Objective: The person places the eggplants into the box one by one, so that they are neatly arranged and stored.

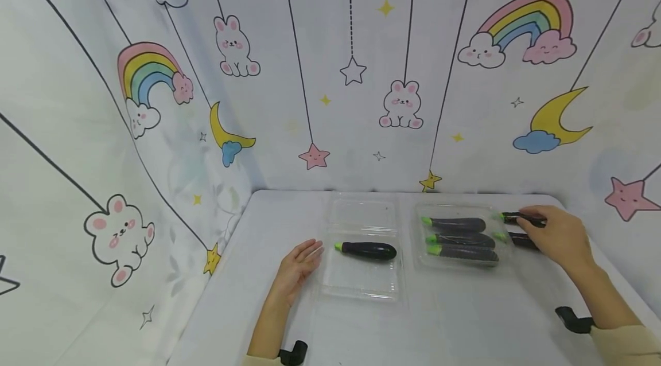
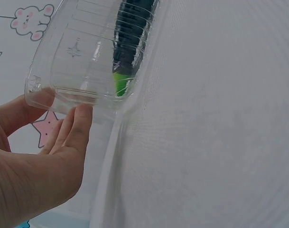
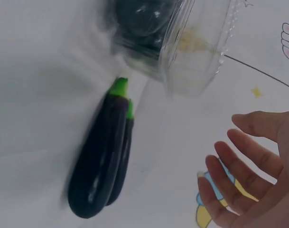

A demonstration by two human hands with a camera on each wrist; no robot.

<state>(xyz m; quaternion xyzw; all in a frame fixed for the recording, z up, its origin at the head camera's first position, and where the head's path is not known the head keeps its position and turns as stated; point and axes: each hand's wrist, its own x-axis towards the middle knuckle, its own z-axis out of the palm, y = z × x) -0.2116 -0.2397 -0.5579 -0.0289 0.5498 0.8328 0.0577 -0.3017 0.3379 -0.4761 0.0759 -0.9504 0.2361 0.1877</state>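
Note:
My left hand (image 1: 298, 268) is at the left edge of an open clear plastic box (image 1: 361, 296), its fingers extended. In the left wrist view, the fingertips touch or nearly touch the box's end wall. One dark eggplant (image 1: 369, 250) with a green stem end lies in that box. My right hand (image 1: 562, 237) is over two loose eggplants, a far one (image 1: 510, 217) and a near one (image 1: 523, 241), partly covering both in the head view. The right wrist view shows its fingers (image 3: 246, 178) spread and loosely bent, apart from the eggplants (image 3: 94, 164).
A second clear plastic box (image 1: 457, 209) holding three eggplants stands between the open box and the loose ones. All rest on a white-covered table (image 1: 439, 320). A white curtain (image 1: 289, 79) printed with rabbits, stars and rainbows hangs behind and on the left.

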